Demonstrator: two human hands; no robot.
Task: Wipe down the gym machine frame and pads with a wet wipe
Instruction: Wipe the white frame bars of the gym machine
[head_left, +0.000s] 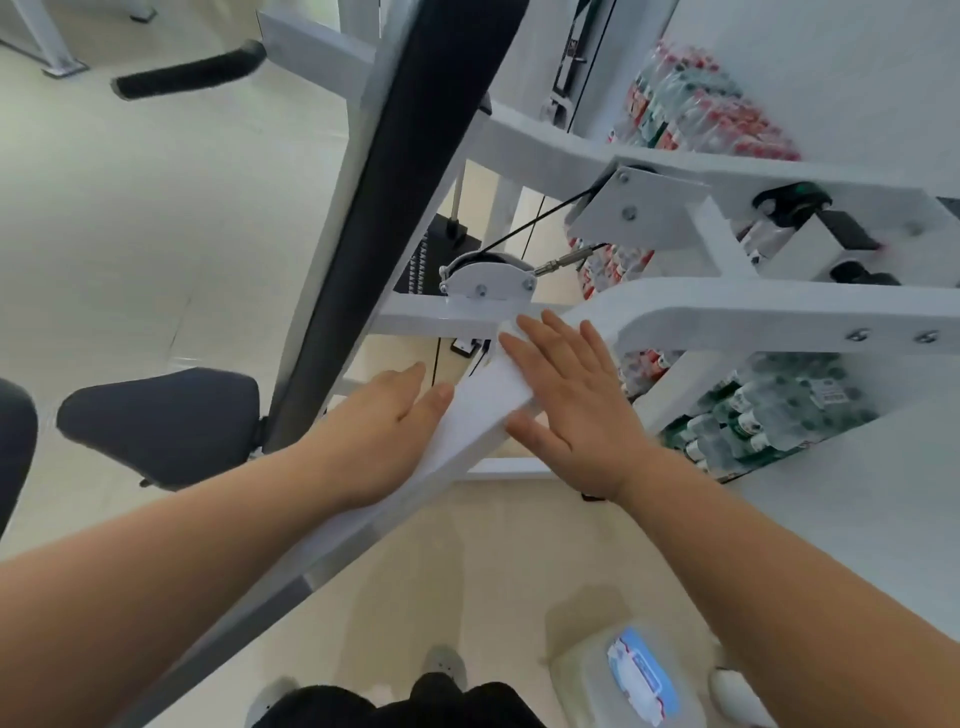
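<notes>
A white gym machine frame bar (363, 525) runs diagonally from lower left up to the centre. A white wet wipe (485, 397) lies spread over the bar between my hands. My left hand (384, 421) rests flat on the bar's left side with straight fingers touching the wipe's edge. My right hand (566, 400) presses flat on the wipe's right side, fingers straight and spread. A long black back pad (395, 171) rises steeply behind the bar. A black seat pad (161, 421) sits at the left.
A pulley (488, 283) with a black cable sits just beyond my fingers. White frame arms (753, 312) cross at the right. Packs of bottled water (753, 415) are stacked against the right wall. A wet wipe pack (641, 675) lies on the floor below.
</notes>
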